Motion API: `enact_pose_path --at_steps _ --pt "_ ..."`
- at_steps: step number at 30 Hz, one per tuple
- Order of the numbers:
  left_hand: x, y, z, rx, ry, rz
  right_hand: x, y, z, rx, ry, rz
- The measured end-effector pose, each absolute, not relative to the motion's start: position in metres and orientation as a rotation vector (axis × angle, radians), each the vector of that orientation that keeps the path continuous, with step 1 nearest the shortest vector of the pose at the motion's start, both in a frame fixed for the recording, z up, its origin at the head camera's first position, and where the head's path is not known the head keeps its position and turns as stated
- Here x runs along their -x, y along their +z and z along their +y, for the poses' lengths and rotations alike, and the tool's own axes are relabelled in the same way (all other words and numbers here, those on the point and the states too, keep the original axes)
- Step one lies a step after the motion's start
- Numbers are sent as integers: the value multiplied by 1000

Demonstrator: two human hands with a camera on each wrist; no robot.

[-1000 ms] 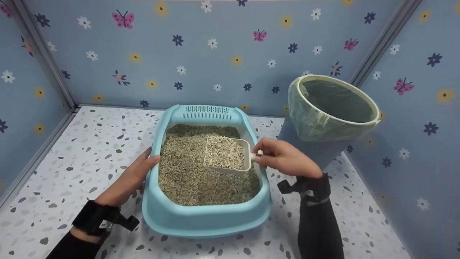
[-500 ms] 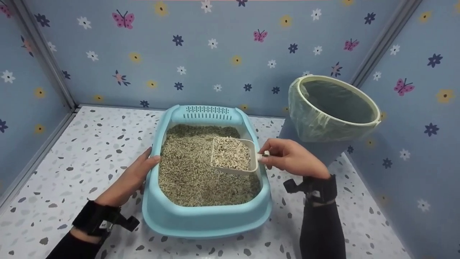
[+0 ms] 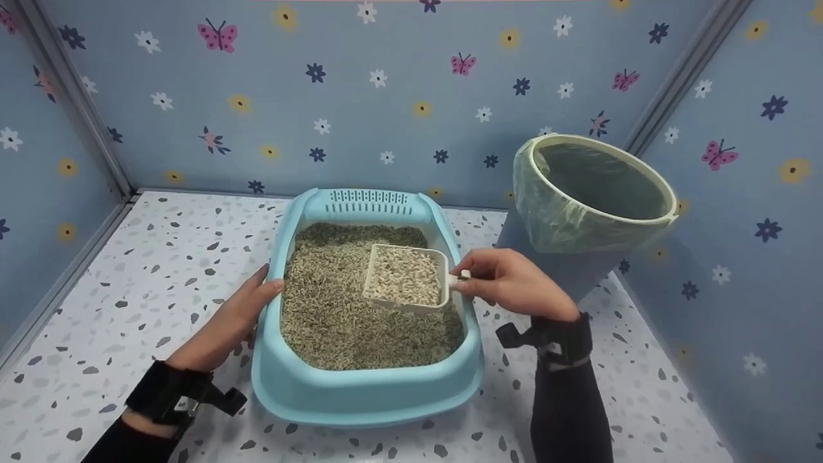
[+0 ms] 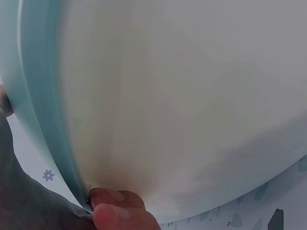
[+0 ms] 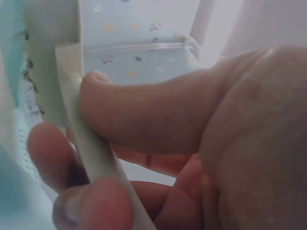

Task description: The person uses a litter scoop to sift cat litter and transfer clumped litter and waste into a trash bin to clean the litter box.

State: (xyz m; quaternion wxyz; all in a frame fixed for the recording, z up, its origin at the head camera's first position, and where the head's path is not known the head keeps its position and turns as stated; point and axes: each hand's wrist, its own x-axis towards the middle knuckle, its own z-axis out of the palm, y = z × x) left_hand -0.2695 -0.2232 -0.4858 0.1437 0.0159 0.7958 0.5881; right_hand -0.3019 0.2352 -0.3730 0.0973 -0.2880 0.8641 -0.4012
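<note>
A light-blue litter box [image 3: 366,392] full of brownish pellet litter [image 3: 334,321] stands on the speckled surface. At its left side my left hand [image 3: 235,312] grips the rim, thumb on top; in the left wrist view its fingertips [image 4: 122,213] curl under the rim against the pale outer wall. My right hand [image 3: 514,283] holds a white litter scoop [image 3: 443,296] by its handle at the box's right rim. Paler pellets [image 3: 405,276] fill the scoop, which is level above the litter. In the right wrist view thumb and fingers close round the handle [image 5: 91,139].
A bin [image 3: 546,267] lined with a pale green bag [image 3: 566,225] stands behind and right of the box, its mouth uncovered. Flowered blue wall panels [image 3: 360,96] enclose the back and sides. Speckled surface [image 3: 128,308] extends left of the box.
The right hand and scoop shifted right by half a second ago and are now back to the left. The pellets in the scoop lie flatter. The left hand stays on the rim.
</note>
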Motion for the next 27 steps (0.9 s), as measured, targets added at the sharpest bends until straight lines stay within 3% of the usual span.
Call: enact_pose_path --at_steps 17,27 --pt "269 -483 -221 -64 1718 2267 296 -373 239 808 -1196 2674" --pt "269 -482 -226 -38 1709 2265 300 -376 230 940 -1187 2711"
